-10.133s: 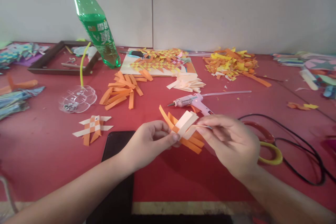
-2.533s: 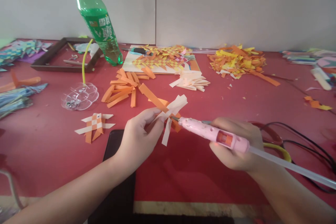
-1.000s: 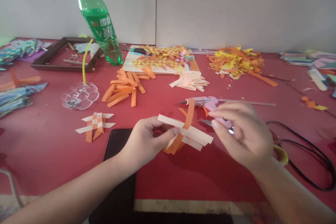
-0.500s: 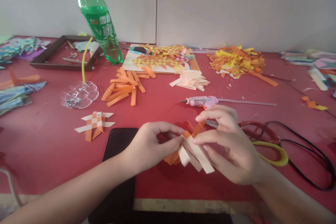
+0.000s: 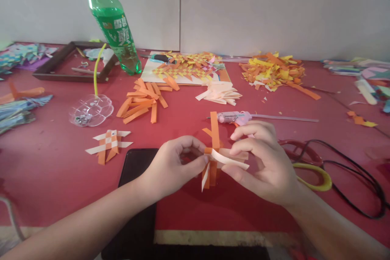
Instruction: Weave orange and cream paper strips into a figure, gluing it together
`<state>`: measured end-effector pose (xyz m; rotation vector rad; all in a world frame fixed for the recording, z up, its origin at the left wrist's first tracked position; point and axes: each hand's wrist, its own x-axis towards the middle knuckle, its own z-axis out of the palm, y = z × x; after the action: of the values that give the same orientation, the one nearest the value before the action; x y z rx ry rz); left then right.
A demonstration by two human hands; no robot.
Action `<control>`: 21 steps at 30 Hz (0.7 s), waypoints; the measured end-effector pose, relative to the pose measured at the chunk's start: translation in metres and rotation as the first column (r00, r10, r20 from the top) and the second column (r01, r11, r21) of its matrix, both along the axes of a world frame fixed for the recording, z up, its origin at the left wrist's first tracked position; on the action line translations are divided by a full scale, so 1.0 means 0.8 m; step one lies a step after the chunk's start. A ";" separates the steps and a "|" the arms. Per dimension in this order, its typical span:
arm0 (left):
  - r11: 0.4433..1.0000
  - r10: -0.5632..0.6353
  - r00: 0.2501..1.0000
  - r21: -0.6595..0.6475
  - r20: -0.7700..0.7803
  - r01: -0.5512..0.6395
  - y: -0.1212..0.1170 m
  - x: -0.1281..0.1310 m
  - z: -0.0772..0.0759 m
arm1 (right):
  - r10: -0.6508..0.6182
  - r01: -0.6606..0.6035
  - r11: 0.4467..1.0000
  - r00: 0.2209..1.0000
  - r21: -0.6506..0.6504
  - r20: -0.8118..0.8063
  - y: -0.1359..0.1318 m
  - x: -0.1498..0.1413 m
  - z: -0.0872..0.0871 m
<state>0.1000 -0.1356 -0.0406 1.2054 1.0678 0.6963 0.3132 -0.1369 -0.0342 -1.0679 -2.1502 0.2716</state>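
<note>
Cream strips [image 5: 230, 160] in the left hand [image 5: 179, 160] have swung upward

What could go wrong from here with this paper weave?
The upright orange strip overlaps the glue gun in view; they might snag.
The cream strip curves beside the right hand; it might crease.
The left hand pinches one side; loose ends might slip.

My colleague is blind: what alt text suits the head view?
The left hand pinches interlaced orange and cream paper strips above a red table, the right hand at their cream ends. A pink glue gun lies just beyond.
</note>
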 end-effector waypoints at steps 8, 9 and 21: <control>1.000 -0.011 0.999 -0.013 0.048 0.012 -0.001 0.000 -0.001 | 0.016 -0.074 0.966 0.974 -0.248 -0.228 -0.001 -0.001 0.001; 0.999 -0.016 0.998 -0.029 0.062 0.018 -0.001 0.000 -0.001 | 0.013 -0.082 0.958 0.970 -0.274 -0.245 -0.001 -0.001 0.001; 0.990 -0.099 0.995 -0.097 0.025 0.101 -0.001 -0.001 0.006 | -0.068 -0.062 0.911 0.952 -0.408 -0.298 -0.006 -0.004 0.000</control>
<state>0.0990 -0.1367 -0.0359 1.1569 1.0067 0.5709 0.3099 -0.1417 -0.0345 -1.1692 -1.8485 0.8677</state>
